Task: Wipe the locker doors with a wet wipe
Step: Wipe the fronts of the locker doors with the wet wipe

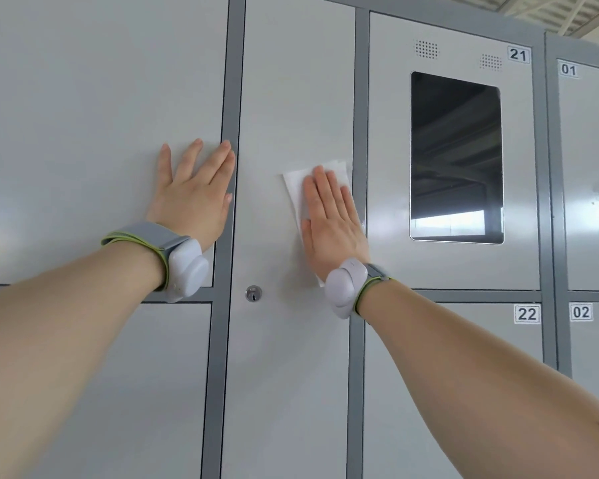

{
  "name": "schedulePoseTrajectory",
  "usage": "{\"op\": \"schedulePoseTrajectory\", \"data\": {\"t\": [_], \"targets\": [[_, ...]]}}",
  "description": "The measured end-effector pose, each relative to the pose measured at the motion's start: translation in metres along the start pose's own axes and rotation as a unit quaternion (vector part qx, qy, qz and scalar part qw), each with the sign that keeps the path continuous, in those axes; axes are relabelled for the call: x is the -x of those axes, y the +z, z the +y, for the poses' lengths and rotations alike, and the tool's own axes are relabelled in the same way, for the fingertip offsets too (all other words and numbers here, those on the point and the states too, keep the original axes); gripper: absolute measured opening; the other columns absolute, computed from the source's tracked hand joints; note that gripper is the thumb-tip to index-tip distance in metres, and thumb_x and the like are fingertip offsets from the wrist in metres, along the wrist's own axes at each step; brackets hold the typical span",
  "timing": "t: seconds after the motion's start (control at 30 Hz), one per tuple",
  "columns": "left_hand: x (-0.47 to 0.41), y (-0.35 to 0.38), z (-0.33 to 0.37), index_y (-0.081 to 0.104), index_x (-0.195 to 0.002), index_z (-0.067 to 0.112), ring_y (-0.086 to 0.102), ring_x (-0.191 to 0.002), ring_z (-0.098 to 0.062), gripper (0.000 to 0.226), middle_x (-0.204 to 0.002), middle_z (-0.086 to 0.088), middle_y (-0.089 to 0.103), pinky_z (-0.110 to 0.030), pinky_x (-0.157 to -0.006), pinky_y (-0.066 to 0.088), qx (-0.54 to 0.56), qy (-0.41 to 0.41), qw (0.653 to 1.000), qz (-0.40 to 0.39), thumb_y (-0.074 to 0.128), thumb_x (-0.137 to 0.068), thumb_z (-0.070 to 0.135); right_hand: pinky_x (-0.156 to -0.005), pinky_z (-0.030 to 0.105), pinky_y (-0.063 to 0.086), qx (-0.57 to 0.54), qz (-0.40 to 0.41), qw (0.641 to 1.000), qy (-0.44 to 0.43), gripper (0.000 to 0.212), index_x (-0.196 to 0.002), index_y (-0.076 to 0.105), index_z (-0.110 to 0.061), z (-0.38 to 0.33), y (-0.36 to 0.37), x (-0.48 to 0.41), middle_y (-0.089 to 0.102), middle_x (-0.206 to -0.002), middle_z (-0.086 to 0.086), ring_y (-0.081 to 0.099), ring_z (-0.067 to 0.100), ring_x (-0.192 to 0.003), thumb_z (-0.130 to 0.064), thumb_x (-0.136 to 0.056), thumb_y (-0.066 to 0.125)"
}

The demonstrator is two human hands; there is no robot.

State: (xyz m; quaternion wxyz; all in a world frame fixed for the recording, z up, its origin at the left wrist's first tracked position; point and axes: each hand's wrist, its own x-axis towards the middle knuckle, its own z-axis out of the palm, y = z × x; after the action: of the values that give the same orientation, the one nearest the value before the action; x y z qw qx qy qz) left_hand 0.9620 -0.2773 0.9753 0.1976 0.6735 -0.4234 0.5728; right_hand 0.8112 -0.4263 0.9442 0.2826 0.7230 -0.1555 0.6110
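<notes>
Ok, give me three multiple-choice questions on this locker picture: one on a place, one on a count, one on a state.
1. Where is the wet wipe? A on door 21; B under the right hand on the middle door; C on the floor.
2. How many number labels show? A two; B four; C six.
3. How is the left hand? A flat and open on the left door; B gripping the wipe; C turning a key.
Answers: B, the palm covers it; B, 21, 22, 01, 02; A, its fingers lie straight.
</notes>
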Motion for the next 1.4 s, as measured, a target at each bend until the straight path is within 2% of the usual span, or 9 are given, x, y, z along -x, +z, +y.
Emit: {"op": "schedulePoseTrajectory", "data": {"t": [0.2,0.43,0.67,0.77,0.87,0.97,1.07,1.23,1.4], "targets": [[0.004,0.001,0.005,0.019,-0.151,0.011,0.005,-0.145,-0.029,0.054,-0.159,0.004,0.01,-0.052,-0.112,-0.01,0.009,-0.018,1.0,0.012,0.032,-0.1,0.023,-0.116,0.035,0.007,0.025,-0.006,0.993,-0.117,0.055,-0.14,0.041,0.003,0.009,0.001,0.013,0.039,-0.148,0.017,0.036,0.03,-0.138,-0.017,-0.089,0.032],[0.006,0.005,0.008,0.023,-0.149,0.009,0.009,-0.143,-0.033,0.052,-0.158,0.002,0.015,-0.054,-0.112,-0.006,0.009,-0.036,0.999,0.024,0.036,-0.1,0.021,-0.118,0.037,0.011,0.015,-0.053,0.98,-0.189,0.055,-0.144,0.038,-0.001,0.021,-0.004,0.035,0.034,-0.152,0.014,0.028,0.025,-0.142,-0.018,-0.091,0.033],[0.006,0.001,0.012,0.019,-0.151,0.011,0.007,-0.144,-0.031,0.053,-0.159,0.003,0.012,-0.054,-0.113,-0.007,0.009,-0.046,0.999,0.015,0.033,-0.1,0.02,-0.117,0.035,0.007,-0.017,-0.006,0.997,-0.077,0.054,-0.142,0.037,0.004,0.042,-0.008,0.013,0.035,-0.15,0.02,0.026,0.029,-0.141,-0.017,-0.092,0.033],[0.005,0.0,0.013,0.019,-0.151,0.011,0.007,-0.144,-0.031,0.053,-0.159,0.003,0.011,-0.053,-0.113,-0.006,0.011,-0.053,0.998,0.013,0.032,-0.1,0.02,-0.118,0.033,0.002,-0.019,-0.017,0.999,-0.043,0.057,-0.143,0.034,0.004,0.033,-0.007,-0.008,0.031,-0.152,0.019,0.027,0.032,-0.142,-0.02,-0.092,0.027],[0.005,0.0,0.013,0.023,-0.149,0.01,0.01,-0.143,-0.032,0.052,-0.158,0.002,0.016,-0.054,-0.113,-0.005,0.015,-0.053,0.998,0.015,0.035,-0.099,0.019,-0.118,0.033,-0.003,-0.023,-0.034,0.999,-0.027,0.063,-0.147,0.027,0.001,0.023,-0.007,-0.022,0.022,-0.156,0.016,0.017,0.029,-0.146,-0.024,-0.09,0.017],[0.005,-0.002,0.013,0.025,-0.149,0.011,0.01,-0.143,-0.032,0.051,-0.158,0.003,0.016,-0.054,-0.113,-0.005,0.013,-0.053,0.998,0.01,0.036,-0.099,0.019,-0.118,0.033,-0.005,-0.026,-0.035,0.998,-0.037,0.064,-0.148,0.025,0.001,0.022,-0.008,-0.024,0.02,-0.157,0.015,0.015,0.029,-0.146,-0.025,-0.09,0.016],[0.005,-0.003,0.013,0.023,-0.15,0.011,0.009,-0.143,-0.03,0.052,-0.159,0.004,0.014,-0.053,-0.113,-0.005,0.013,-0.06,0.998,0.004,0.035,-0.1,0.02,-0.116,0.029,-0.01,-0.033,-0.046,0.996,-0.067,0.06,-0.147,0.027,0.001,0.025,-0.009,-0.021,0.022,-0.156,0.015,0.017,0.028,-0.146,-0.021,-0.092,0.023],[0.005,-0.004,0.016,0.027,-0.148,0.009,0.012,-0.143,-0.031,0.052,-0.158,0.002,0.018,-0.055,-0.113,-0.003,0.021,-0.068,0.997,0.007,0.037,-0.098,0.019,-0.117,0.032,0.001,-0.02,-0.043,0.991,-0.125,0.058,-0.142,0.038,0.002,0.031,-0.011,-0.002,0.034,-0.151,0.016,0.03,0.029,-0.141,-0.02,-0.089,0.029],[0.004,-0.009,0.021,0.026,-0.148,0.009,0.011,-0.143,-0.03,0.051,-0.158,0.002,0.018,-0.053,-0.113,-0.003,0.023,-0.079,0.997,0.005,0.035,-0.099,0.021,-0.117,0.035,0.005,-0.014,-0.075,0.987,-0.138,0.058,-0.145,0.035,-0.001,0.048,-0.015,0.02,0.029,-0.154,0.014,0.024,0.027,-0.143,-0.021,-0.091,0.029]]}}
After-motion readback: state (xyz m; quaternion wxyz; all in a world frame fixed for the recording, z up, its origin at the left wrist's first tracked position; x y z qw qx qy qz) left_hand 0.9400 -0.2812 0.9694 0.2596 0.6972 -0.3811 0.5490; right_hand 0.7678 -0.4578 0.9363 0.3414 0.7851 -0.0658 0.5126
